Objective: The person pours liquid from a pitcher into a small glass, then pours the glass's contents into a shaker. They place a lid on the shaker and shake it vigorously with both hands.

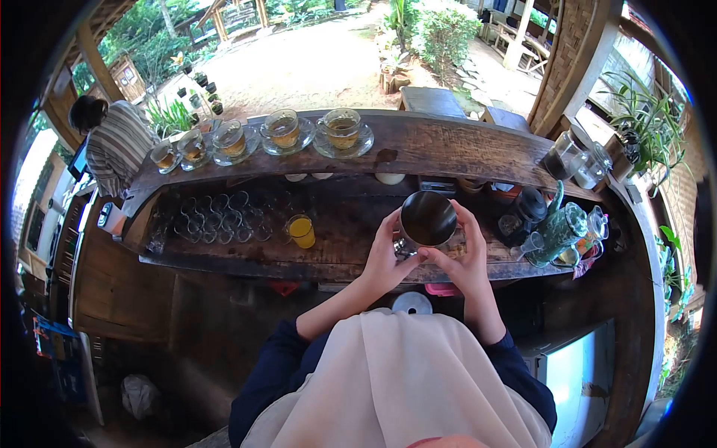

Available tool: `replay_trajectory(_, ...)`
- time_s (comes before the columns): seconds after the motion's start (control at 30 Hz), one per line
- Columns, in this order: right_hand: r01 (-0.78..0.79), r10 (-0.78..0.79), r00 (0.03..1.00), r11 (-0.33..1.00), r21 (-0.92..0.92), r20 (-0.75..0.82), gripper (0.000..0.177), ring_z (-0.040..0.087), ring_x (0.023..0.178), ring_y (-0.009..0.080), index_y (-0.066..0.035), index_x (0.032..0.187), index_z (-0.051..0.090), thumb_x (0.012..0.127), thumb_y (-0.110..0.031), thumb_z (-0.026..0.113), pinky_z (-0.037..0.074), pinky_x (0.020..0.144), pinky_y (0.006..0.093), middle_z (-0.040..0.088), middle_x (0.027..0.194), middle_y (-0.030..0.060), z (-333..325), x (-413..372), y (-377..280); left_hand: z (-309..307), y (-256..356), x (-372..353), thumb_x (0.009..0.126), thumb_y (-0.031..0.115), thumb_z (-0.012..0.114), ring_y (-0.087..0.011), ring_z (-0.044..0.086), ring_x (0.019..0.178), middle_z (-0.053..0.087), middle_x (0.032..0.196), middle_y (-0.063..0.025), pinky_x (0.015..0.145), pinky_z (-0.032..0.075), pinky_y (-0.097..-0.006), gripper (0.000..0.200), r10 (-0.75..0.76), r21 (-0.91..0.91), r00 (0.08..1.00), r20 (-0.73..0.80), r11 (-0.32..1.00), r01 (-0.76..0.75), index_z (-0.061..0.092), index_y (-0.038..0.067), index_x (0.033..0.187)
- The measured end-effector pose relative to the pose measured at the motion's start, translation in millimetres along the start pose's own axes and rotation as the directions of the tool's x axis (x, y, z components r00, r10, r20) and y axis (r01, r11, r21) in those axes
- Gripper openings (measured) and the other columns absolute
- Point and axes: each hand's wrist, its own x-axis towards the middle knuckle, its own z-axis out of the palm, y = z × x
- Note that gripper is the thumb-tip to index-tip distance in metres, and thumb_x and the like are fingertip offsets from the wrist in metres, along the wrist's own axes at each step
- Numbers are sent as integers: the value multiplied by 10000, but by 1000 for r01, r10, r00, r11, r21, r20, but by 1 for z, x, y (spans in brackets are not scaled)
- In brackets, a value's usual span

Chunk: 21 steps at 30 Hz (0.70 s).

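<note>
Between my two hands is a dark round cup (428, 218), its wide opening facing up, held over the lower wooden counter (336, 257). My left hand (387, 256) wraps its left side and my right hand (467, 250) its right side, with the thumbs close together at the near side. Something shiny shows beside my left fingers, too small to make out. Left of my hands a glass of orange liquid (302, 232) stands on the lower counter. Several empty glasses (222, 216) are grouped farther left.
On the raised wooden ledge (455, 149) stand several glass cups of amber drink on saucers (343, 133). Glass jars (575, 157), a green patterned pitcher (556, 231) and a dark grinder-like container (529, 209) are at the right. A person in striped clothing (119, 145) is at far left.
</note>
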Motion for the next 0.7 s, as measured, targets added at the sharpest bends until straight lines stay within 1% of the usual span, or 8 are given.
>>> replay_trajectory(0.07, 20, -19, 1000, 1000, -10, 24, 832, 552, 1154, 269, 6, 1312, 452, 623, -190, 875, 440, 962, 374, 545, 1264, 154, 8, 3, 1, -9, 6, -2, 730, 26, 743, -218, 572, 1082, 529, 1212, -126, 925, 458, -354, 779, 59, 68, 998, -30, 996, -57, 302, 18, 1373)
replay_trajectory(0.1, 7, -9, 999, 1000, 25, 43, 831, 551, 1155, 275, 8, 1310, 453, 625, -199, 874, 439, 967, 378, 544, 1264, 158, 14, 3, 4, -14, 8, -5, 730, 26, 743, -218, 572, 1082, 529, 1212, -126, 925, 458, -354, 779, 57, 74, 998, -36, 996, -54, 302, 18, 1373)
replay_trajectory(0.17, -6, 2, 998, 998, 64, 67, 831, 551, 1156, 281, 11, 1309, 453, 627, -208, 874, 438, 972, 382, 543, 1264, 161, 23, 4, 7, -23, 12, -10, 723, 98, 787, -259, 536, 1111, 479, 1253, -148, 923, 452, -366, 782, -33, 14, 997, -66, 999, 34, 341, 11, 1359)
replay_trajectory(0.2, 25, -29, 996, 998, 56, 79, 830, 551, 1157, 286, 7, 1309, 453, 630, -222, 873, 437, 975, 383, 543, 1264, 163, 28, 5, 7, -27, 10, -13, 723, 98, 787, -259, 536, 1111, 479, 1253, -148, 923, 452, -366, 782, -35, 18, 997, -71, 999, 37, 341, 11, 1359)
replay_trajectory(0.27, 59, -64, 993, 997, 54, 95, 830, 551, 1158, 290, 3, 1310, 454, 634, -235, 872, 437, 978, 384, 543, 1264, 165, 37, 7, 6, -37, 2, -18, 733, 124, 779, -266, 522, 1131, 471, 1259, -150, 923, 447, -370, 774, 67, 200, 993, -98, 979, -47, 339, 10, 1359)
replay_trajectory(0.3, 54, -59, 993, 997, 58, 106, 831, 552, 1156, 293, -5, 1312, 455, 634, -245, 871, 438, 977, 387, 544, 1263, 164, 42, 7, 6, -41, -2, -20, 733, 124, 779, -266, 522, 1131, 471, 1259, -150, 923, 447, -370, 774, 67, 205, 992, -102, 978, -45, 339, 10, 1359)
replay_trajectory(0.47, 33, -43, 987, 997, 66, 156, 838, 556, 1151, 301, -33, 1321, 455, 632, -264, 872, 445, 973, 395, 545, 1260, 163, 60, 8, 11, -54, -18, -32, 752, 165, 764, -269, 512, 1148, 469, 1271, -158, 937, 433, -372, 752, -3, 220, 988, -155, 975, 37, 341, 1, 1352)
replay_trajectory(0.7, -31, 22, 975, 999, 37, 221, 839, 560, 1145, 305, -38, 1329, 446, 639, -264, 867, 455, 960, 391, 558, 1239, 166, 80, 5, 22, -64, -33, -44, 744, 154, 767, -277, 505, 1162, 494, 1253, -163, 971, 407, -375, 749, -94, 216, 977, -194, 967, 136, 348, -2, 1346)
